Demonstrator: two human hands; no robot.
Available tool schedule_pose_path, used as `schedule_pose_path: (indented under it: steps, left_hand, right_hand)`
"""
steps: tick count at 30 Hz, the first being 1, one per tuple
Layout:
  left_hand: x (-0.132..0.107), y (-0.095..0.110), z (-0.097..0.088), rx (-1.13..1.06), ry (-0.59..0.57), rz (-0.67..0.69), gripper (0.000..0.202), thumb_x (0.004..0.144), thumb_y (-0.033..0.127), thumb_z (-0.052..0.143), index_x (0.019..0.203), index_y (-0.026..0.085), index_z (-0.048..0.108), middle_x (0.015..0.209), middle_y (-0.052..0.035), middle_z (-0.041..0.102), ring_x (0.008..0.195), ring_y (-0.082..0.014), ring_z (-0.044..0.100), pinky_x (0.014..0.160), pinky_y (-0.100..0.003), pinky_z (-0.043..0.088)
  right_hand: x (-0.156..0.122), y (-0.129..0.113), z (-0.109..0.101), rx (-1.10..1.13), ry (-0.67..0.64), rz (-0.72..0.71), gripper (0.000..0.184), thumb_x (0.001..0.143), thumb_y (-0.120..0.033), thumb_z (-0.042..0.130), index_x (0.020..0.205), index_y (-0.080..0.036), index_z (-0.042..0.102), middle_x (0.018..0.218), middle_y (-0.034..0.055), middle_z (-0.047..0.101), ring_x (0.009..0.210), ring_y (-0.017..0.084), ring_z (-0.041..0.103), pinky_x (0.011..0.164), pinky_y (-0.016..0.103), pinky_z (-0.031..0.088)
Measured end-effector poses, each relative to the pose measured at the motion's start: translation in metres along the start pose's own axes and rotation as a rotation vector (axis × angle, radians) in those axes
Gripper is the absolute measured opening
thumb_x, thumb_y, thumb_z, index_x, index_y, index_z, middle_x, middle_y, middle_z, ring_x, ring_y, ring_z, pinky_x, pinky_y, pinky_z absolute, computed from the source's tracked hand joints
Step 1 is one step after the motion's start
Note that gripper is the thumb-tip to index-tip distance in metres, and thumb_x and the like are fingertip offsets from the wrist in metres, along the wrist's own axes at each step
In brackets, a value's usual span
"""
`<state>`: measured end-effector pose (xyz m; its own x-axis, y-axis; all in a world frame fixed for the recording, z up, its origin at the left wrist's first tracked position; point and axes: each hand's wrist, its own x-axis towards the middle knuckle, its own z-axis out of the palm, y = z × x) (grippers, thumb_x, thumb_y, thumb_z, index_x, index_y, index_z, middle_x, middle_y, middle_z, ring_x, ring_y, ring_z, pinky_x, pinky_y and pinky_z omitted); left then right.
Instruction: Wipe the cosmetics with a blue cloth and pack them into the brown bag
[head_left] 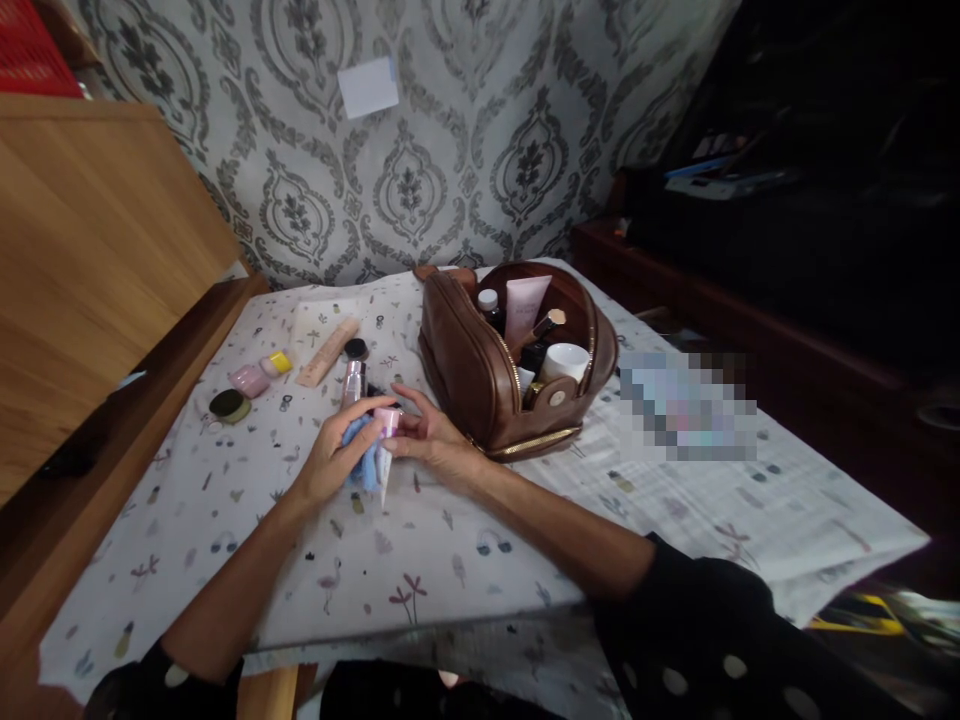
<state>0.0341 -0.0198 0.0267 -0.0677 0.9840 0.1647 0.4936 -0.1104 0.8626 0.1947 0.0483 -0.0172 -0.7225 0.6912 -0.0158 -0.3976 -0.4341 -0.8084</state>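
Note:
My left hand (337, 450) is closed around a blue cloth (365, 455) and presses it against a small white tube with a pink cap (387, 440). My right hand (427, 432) pinches that tube near its cap, fingers curled. Both hands meet over a patterned white table cover (315, 560), just left of an open brown leather toiletry bag (480, 370). Inside the bag stand a pink tube (523, 305), a white jar (565, 362) and a dark bottle with a white cap (489, 305).
Loose cosmetics lie at the back left of the cover: a beige tube (327, 352), a pink-and-yellow bottle (259, 375), a round dark compact (229, 404) and a slim metallic tube (352, 381). A wooden cabinet (90, 270) stands left; dark furniture (787, 280) stands right.

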Motion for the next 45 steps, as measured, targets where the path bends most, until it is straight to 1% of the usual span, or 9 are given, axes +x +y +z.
schedule_pose_path:
  steps: [4, 9, 14, 19, 23, 28, 33, 40, 45]
  left_hand:
    - [0.002, -0.004, -0.002, -0.114, 0.149, -0.006, 0.034, 0.085, 0.049, 0.067, 0.102, 0.02, 0.073, 0.09, -0.0017, 0.071, 0.075, -0.0149, 0.062, 0.068, -0.023, 0.048]
    - [0.006, -0.001, -0.008, -0.208, 0.239, 0.053, 0.026, 0.083, 0.045, 0.07, 0.081, 0.019, 0.071, 0.09, -0.0025, 0.072, 0.085, -0.0164, 0.064, 0.078, -0.023, 0.05]
    - [0.007, 0.002, -0.017, -0.153, 0.091, -0.017, 0.039, 0.081, 0.052, 0.069, 0.099, 0.018, 0.075, 0.088, -0.0025, 0.071, 0.068, -0.0133, 0.059, 0.059, -0.022, 0.046]
    - [0.008, 0.004, -0.027, -0.084, -0.104, -0.013, 0.049, 0.083, 0.056, 0.067, 0.112, 0.017, 0.075, 0.09, -0.004, 0.068, 0.073, -0.0154, 0.061, 0.064, -0.022, 0.049]
    - [0.009, 0.002, -0.033, -0.047, -0.139, 0.003, 0.046, 0.083, 0.055, 0.068, 0.11, 0.018, 0.075, 0.099, -0.0058, 0.07, 0.086, -0.0192, 0.064, 0.076, -0.025, 0.052]
    - [0.009, -0.003, -0.035, -0.103, -0.146, -0.043, 0.047, 0.082, 0.056, 0.069, 0.108, 0.017, 0.073, 0.093, -0.005, 0.07, 0.078, -0.0176, 0.063, 0.069, -0.024, 0.052]
    - [0.009, -0.006, -0.035, -0.081, -0.142, -0.022, 0.045, 0.082, 0.056, 0.069, 0.105, 0.017, 0.071, 0.092, -0.0041, 0.068, 0.078, -0.0164, 0.062, 0.068, -0.022, 0.051]
    - [0.009, -0.012, -0.03, -0.072, -0.1, -0.121, 0.043, 0.077, 0.056, 0.072, 0.094, 0.018, 0.066, 0.07, 0.0019, 0.061, 0.06, -0.0138, 0.059, 0.054, -0.022, 0.049]
    - [0.007, -0.005, -0.027, -0.098, -0.033, -0.169, 0.048, 0.074, 0.06, 0.073, 0.096, 0.019, 0.063, 0.07, 0.0011, 0.065, 0.057, -0.016, 0.063, 0.053, -0.025, 0.054]
  right_hand:
    - [-0.002, 0.003, 0.002, -0.007, -0.032, 0.017, 0.087, 0.061, -0.039, 0.094, 0.134, -0.024, 0.049, 0.095, -0.0015, 0.071, 0.088, 0.015, 0.067, 0.09, 0.031, 0.05]
    - [-0.004, 0.008, 0.002, -0.117, -0.213, 0.169, 0.06, 0.065, -0.058, 0.087, 0.102, -0.014, 0.069, 0.082, 0.0008, 0.071, 0.07, 0.013, 0.064, 0.071, 0.026, 0.049]
    - [-0.006, 0.003, 0.004, -0.091, -0.187, 0.231, 0.063, 0.053, -0.058, 0.092, 0.09, -0.013, 0.068, 0.079, 0.0008, 0.072, 0.069, 0.014, 0.067, 0.069, 0.027, 0.052]
    - [-0.008, -0.003, 0.005, -0.087, -0.165, 0.213, 0.056, 0.057, -0.054, 0.092, 0.086, -0.013, 0.067, 0.075, -0.001, 0.07, 0.064, 0.01, 0.065, 0.064, 0.022, 0.051]
    - [-0.007, -0.002, 0.001, 0.02, -0.262, 0.276, 0.056, 0.061, -0.05, 0.093, 0.092, -0.013, 0.065, 0.077, 0.0005, 0.07, 0.068, 0.012, 0.068, 0.066, 0.025, 0.056]
    - [-0.007, -0.007, 0.0, 0.062, -0.399, 0.29, 0.059, 0.067, -0.054, 0.089, 0.1, -0.013, 0.062, 0.087, 0.0067, 0.073, 0.074, 0.019, 0.073, 0.055, 0.024, 0.054]
    - [-0.01, -0.01, 0.0, -0.082, -0.345, 0.203, 0.055, 0.07, -0.056, 0.085, 0.097, -0.015, 0.06, 0.076, 0.0006, 0.068, 0.057, 0.009, 0.06, 0.051, 0.02, 0.048]
    - [-0.008, -0.004, -0.002, -0.517, -0.196, 0.038, 0.054, 0.079, -0.068, 0.071, 0.098, -0.017, 0.065, 0.071, -0.002, 0.055, 0.06, 0.009, 0.05, 0.049, 0.02, 0.039]
    - [-0.002, -0.002, -0.003, -0.488, -0.149, -0.041, 0.056, 0.088, -0.071, 0.057, 0.095, -0.015, 0.065, 0.077, 0.0003, 0.056, 0.069, 0.011, 0.05, 0.063, 0.024, 0.042]
